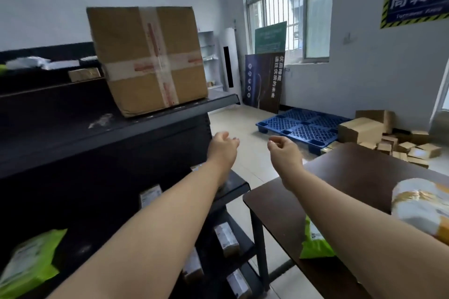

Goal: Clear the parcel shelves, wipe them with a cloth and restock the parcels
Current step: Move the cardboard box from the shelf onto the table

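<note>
Parcel shelves [60,128] of dark, scuffed metal hold a boxy, taped cardboard parcel [148,58], and nearer, your left hand [222,144] and right hand [284,148] hover loose and empty.

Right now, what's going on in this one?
A person faces a dark shelf unit, both arms stretched forward. The left hand and right hand hold nothing and touch nothing, just below a large taped cardboard box on the upper shelf. Small parcels sit on the lower shelves; a green mailer and a wrapped parcel lie on the table.
</note>
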